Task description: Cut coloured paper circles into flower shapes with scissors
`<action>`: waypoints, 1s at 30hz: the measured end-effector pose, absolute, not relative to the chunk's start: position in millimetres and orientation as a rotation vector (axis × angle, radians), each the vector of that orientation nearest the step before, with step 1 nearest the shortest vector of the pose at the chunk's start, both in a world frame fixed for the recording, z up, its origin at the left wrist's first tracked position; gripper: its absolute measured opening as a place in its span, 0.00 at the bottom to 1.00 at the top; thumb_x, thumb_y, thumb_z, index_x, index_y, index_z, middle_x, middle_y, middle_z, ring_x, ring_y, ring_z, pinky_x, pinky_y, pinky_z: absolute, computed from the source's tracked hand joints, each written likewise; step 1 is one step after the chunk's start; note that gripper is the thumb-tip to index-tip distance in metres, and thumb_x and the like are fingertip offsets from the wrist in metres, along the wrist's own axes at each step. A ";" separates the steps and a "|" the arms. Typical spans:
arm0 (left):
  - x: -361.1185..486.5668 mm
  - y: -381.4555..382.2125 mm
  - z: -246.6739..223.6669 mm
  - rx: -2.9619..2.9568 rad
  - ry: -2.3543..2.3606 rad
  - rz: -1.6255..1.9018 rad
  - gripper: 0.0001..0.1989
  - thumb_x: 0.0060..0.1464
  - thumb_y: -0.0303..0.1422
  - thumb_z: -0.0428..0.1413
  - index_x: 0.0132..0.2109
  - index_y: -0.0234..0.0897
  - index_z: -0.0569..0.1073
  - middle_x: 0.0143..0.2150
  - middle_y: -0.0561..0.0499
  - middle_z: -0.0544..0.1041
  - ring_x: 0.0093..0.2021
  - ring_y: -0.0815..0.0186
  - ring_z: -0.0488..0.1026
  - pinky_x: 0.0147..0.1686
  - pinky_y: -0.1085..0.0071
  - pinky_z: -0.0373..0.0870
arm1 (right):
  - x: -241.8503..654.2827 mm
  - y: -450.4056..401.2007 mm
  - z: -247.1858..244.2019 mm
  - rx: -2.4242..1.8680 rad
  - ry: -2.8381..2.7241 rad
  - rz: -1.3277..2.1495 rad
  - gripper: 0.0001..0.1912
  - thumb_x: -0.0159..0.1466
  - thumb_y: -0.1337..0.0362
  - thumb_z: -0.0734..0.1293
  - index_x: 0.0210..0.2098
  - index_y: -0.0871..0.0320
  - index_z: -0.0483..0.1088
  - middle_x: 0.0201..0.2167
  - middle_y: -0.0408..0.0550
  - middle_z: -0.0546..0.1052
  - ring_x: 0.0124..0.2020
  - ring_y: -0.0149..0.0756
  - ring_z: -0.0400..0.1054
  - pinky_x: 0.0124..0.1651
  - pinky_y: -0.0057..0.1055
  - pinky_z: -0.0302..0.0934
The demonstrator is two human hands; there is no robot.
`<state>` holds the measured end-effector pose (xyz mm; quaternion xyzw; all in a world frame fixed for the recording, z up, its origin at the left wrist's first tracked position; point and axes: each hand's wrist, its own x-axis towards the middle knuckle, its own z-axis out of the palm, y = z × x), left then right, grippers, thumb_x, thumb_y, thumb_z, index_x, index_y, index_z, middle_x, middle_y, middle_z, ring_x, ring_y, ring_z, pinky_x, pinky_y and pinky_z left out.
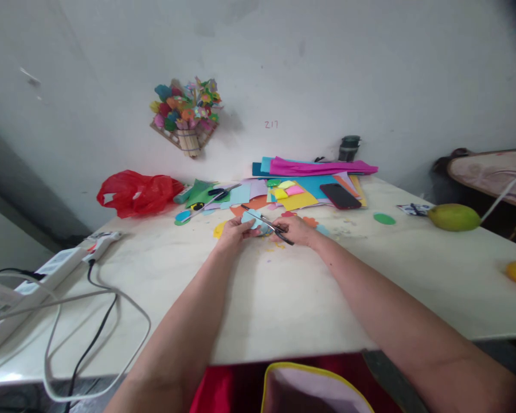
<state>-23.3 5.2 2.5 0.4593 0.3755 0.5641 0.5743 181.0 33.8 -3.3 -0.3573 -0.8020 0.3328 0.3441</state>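
Note:
My left hand (235, 232) pinches a small light-blue paper cutout (250, 219) above the middle of the table. In my right hand (298, 230) is a pair of scissors (269, 223) with dark handles, its blades pointing left across the paper. Whether the blades are closed on the paper I cannot tell. Orange paper flower shapes (310, 221) lie just beyond my right hand. A yellow paper piece (219, 229) is beside my left hand, and tiny paper scraps (277, 246) are scattered below the scissors.
Coloured paper sheets (301, 201), a phone (340, 196) and a second pair of scissors (223, 192) lie farther back. A red plastic bag (137, 194) sits back left; a power strip (54, 272) and cables (144, 315) occupy the left. A green-yellow fruit (454, 217) rests at right.

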 end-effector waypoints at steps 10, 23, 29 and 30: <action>-22.8 3.4 4.3 1.086 0.869 1.303 0.13 0.39 0.32 0.64 0.33 0.29 0.73 0.27 0.46 0.77 0.24 0.67 0.74 0.30 0.71 0.72 | 180.0 34.3 -5.6 -0.928 -2.043 0.922 0.16 0.44 0.59 0.73 0.31 0.59 0.74 0.21 0.42 0.73 0.26 0.33 0.65 0.26 0.26 0.55; -19.4 0.3 6.0 1.051 0.849 1.265 0.11 0.38 0.28 0.63 0.32 0.27 0.75 0.30 0.44 0.78 0.25 0.67 0.74 0.29 0.72 0.73 | 171.1 26.7 4.7 -0.852 -1.775 1.378 0.20 0.39 0.59 0.74 0.29 0.63 0.70 0.20 0.39 0.69 0.20 0.24 0.59 0.23 0.24 0.54; -18.9 1.2 4.5 1.045 0.840 1.260 0.08 0.40 0.27 0.62 0.32 0.28 0.75 0.31 0.44 0.78 0.25 0.67 0.74 0.29 0.71 0.74 | 172.3 20.3 11.7 -0.878 -1.787 1.403 0.18 0.43 0.59 0.73 0.29 0.64 0.70 0.16 0.37 0.65 0.16 0.22 0.54 0.18 0.23 0.47; -19.0 1.3 4.2 1.046 0.838 1.255 0.08 0.41 0.27 0.62 0.32 0.28 0.75 0.31 0.44 0.78 0.25 0.66 0.75 0.29 0.71 0.74 | 172.3 19.7 12.0 -0.870 -1.786 1.408 0.17 0.44 0.59 0.73 0.29 0.64 0.70 0.16 0.37 0.64 0.16 0.23 0.54 0.18 0.23 0.47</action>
